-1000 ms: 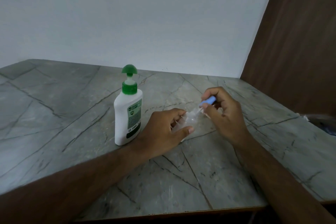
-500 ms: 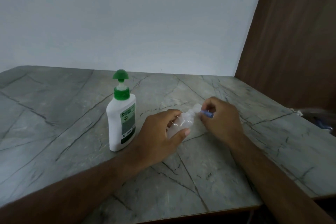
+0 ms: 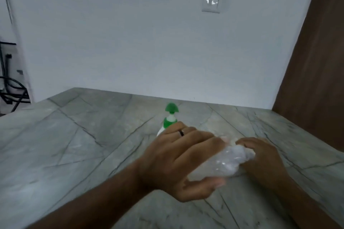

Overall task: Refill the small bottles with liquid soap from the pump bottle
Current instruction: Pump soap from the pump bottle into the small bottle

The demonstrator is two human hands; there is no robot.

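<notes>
A small clear plastic bottle (image 3: 229, 162) lies tilted between both hands, low over the grey marble counter (image 3: 83, 147). My left hand (image 3: 178, 163) wraps around its body, with a dark ring on one finger. My right hand (image 3: 260, 158) is closed at the bottle's top end; the blue cap is hidden inside its fingers. Behind my left hand stands the white pump bottle (image 3: 170, 117) with a green pump head; only its top shows, the body is covered by my hand.
A white wall with a light switch (image 3: 210, 3) rises behind the counter. A brown wooden panel (image 3: 316, 61) closes the right side. A black metal rack (image 3: 11, 91) stands off the counter's left end.
The camera has tilted up and moved closer, so hands and bottle look larger. The blue cap, visible a second ago in my right fingers, is now hidden. The pump bottle has not moved.
</notes>
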